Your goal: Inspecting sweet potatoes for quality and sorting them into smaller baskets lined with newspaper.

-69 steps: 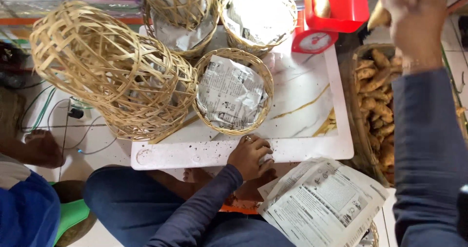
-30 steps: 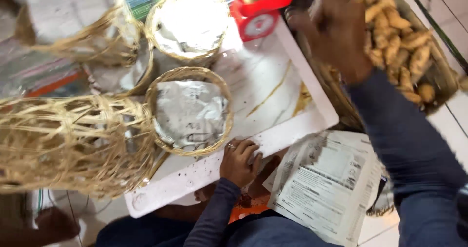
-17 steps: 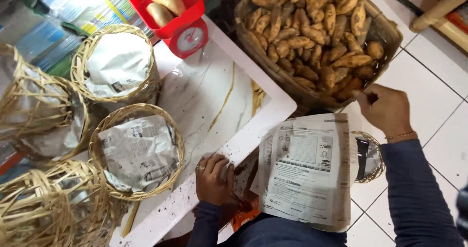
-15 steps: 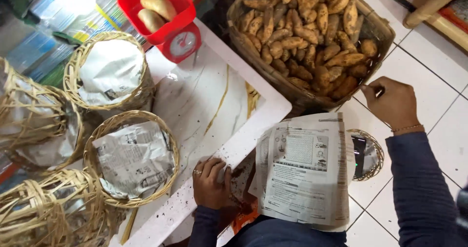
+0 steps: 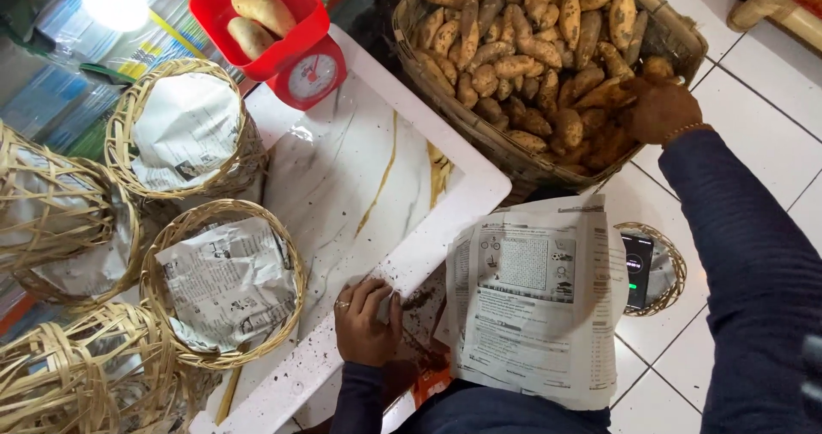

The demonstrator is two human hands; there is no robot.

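Going left to right, so here's how it looks right now:

Far left: a stack of bare woven baskets [image 5: 60, 383] lying on their sides, no lining in those as far as I can tell.
Lined baskets: two upright ones, the near lined basket [image 5: 224, 284] and the far lined basket [image 5: 184, 130], both already papered with newspaper and both holding nothing else yet. A third, tipped basket [image 5: 64, 220] at the edge has paper in it too.
Scale: red kitchen scale [image 5: 287, 36] at the far end of the white tabletop [image 5: 360, 169], with two sweet potatoes in its pan. Looks like weighing has barely started, my guess.
Left hand: left hand [image 5: 366, 321] rests on the table's near edge, fingers curled loosely, not clamped on anything I can make out.
Lap: folded newspaper sheets [image 5: 535, 301] sitting between the hands, unused.
Right hand: right hand [image 5: 661, 109] is well apart from the left, down in the big basket of sweet potatoes [image 5: 531, 57], closing on one; can't tell if it's properly gripped.
In the way: small basket with a phone [image 5: 651, 267] on the floor tiles, just under the right arm.
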